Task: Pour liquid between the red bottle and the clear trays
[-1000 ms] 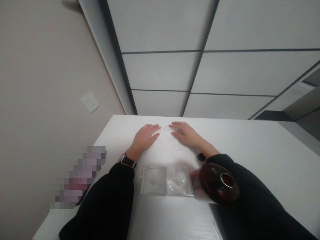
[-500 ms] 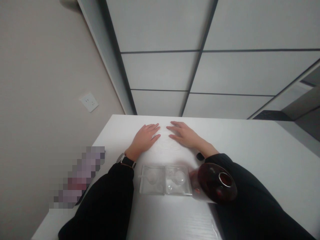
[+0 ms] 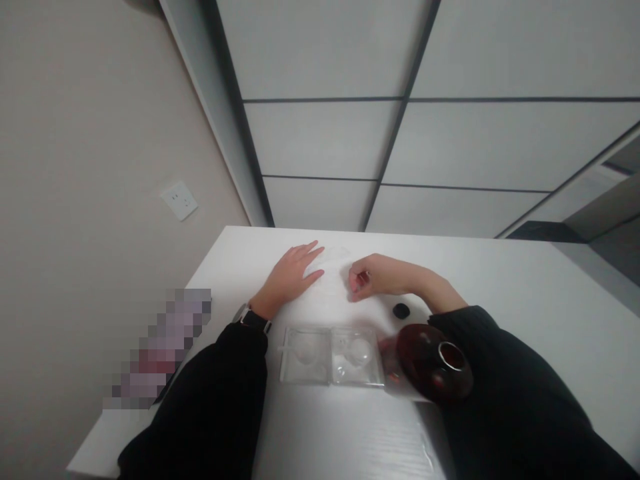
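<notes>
Whitish film by the left hand barely shows.

This looks like a room in a home, perhaps a bedroom or study, though which one is hard to tell. A plain painted wall carries a white power socket, and beside it run large pale panels split by dark strips (much like the sliding doors of a wardrobe). A smooth white table stands near the panels, its surface as plain as ordinary household furniture.
</notes>
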Demonstrator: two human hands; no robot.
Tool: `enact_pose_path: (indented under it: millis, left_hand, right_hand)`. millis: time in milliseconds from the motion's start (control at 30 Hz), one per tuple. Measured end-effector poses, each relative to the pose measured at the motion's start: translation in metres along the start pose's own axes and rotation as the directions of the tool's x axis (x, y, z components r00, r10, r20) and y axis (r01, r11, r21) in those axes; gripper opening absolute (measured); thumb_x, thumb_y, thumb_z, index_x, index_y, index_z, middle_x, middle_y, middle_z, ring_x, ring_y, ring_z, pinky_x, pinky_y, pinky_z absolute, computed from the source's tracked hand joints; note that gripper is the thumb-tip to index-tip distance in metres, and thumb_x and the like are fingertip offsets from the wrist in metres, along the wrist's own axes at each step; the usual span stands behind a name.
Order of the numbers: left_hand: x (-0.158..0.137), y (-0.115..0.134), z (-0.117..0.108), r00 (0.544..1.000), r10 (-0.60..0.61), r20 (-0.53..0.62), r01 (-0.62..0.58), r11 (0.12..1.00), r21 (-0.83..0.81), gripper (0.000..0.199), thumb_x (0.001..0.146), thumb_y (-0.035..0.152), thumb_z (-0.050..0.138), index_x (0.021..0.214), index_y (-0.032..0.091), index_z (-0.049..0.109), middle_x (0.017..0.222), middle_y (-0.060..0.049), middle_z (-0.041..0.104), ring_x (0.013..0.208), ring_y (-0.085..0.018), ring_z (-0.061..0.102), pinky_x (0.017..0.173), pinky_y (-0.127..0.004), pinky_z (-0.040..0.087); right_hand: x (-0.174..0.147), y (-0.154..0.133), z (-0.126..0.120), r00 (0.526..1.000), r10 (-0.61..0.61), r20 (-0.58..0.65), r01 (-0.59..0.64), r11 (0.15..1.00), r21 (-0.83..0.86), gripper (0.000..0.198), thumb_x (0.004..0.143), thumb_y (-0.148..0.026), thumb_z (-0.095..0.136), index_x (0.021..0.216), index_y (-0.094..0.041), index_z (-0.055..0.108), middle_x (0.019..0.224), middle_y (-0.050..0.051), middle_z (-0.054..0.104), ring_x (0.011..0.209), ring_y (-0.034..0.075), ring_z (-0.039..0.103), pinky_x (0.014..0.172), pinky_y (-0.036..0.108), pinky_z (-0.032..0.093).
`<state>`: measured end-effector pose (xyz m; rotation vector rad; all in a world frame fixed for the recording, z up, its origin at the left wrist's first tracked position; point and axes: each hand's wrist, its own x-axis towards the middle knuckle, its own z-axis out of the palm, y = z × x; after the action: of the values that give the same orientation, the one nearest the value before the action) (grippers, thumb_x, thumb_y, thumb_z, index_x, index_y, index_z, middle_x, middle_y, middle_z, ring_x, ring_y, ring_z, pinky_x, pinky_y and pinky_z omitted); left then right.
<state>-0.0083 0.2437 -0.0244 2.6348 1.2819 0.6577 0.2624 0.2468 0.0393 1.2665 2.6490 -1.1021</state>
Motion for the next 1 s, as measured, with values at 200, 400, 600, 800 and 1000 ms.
enact_pose_path:
  millis: [200, 400, 600, 800, 1000]
  left_hand:
    - [-0.044, 0.004, -0.033, 0.998, -0.007, 0.068, 0.013, 0.996, -0.086, 0.027, 0.091, 0.038, 0.082, 0.113, 0.024, 0.075, 0.137, -0.011, 0.065, 0.132, -0.031, 0.058, 0.116, -0.053, 0.049]
    - [-0.051, 0.01, -0.038, 0.992, 0.017, 0.125, -0.001, 0.991, -0.131, 0.01, 0.088, 0.027, 0.085, 0.096, 0.024, 0.08, 0.135, -0.009, 0.064, 0.132, -0.03, 0.059, 0.115, -0.048, 0.05]
    - [-0.047, 0.018, -0.038, 0.996, 0.048, 0.07, -0.042, 0.996, -0.072, 0.007, 0.094, 0.02, 0.077, 0.09, 0.024, 0.081, 0.129, -0.007, 0.069, 0.12, -0.026, 0.067, 0.104, -0.042, 0.056]
    - [-0.047, 0.024, -0.04, 0.996, 0.062, 0.068, -0.06, 0.998, -0.033, 0.004, 0.091, 0.021, 0.081, 0.095, 0.023, 0.081, 0.127, -0.007, 0.071, 0.113, -0.025, 0.071, 0.099, -0.041, 0.059]
    - [-0.045, 0.026, -0.04, 0.995, 0.07, 0.068, -0.07, 0.998, -0.003, 0.006, 0.092, 0.017, 0.08, 0.09, 0.022, 0.081, 0.122, -0.006, 0.075, 0.11, -0.024, 0.072, 0.096, -0.04, 0.059]
  right_hand:
    - [0.001, -0.01, 0.005, 0.999, 0.026, 0.047, -0.023, 0.998, -0.06, 0.012, 0.07, -0.015, 0.084, 0.078, -0.019, 0.078, 0.074, 0.0, 0.073, 0.069, 0.016, 0.06, 0.069, 0.029, 0.043]
    - [-0.001, -0.014, 0.002, 0.997, 0.066, 0.042, -0.062, 0.995, -0.08, 0.008, 0.077, -0.012, 0.075, 0.078, -0.019, 0.08, 0.081, 0.003, 0.08, 0.075, 0.019, 0.066, 0.076, 0.031, 0.048]
    - [-0.004, -0.014, 0.003, 0.996, 0.074, 0.04, -0.072, 0.996, -0.054, 0.017, 0.077, -0.007, 0.069, 0.075, -0.021, 0.078, 0.083, 0.004, 0.081, 0.074, 0.021, 0.068, 0.075, 0.033, 0.05]
    - [-0.005, -0.013, 0.005, 0.997, 0.072, 0.039, -0.071, 0.997, -0.041, 0.017, 0.076, -0.008, 0.069, 0.071, -0.023, 0.075, 0.081, 0.005, 0.081, 0.073, 0.023, 0.068, 0.073, 0.036, 0.05]
    - [-0.004, -0.015, 0.004, 0.992, 0.113, 0.064, -0.109, 0.992, -0.058, 0.015, 0.076, -0.01, 0.07, 0.074, -0.022, 0.078, 0.08, 0.003, 0.08, 0.074, 0.021, 0.068, 0.072, 0.034, 0.049]
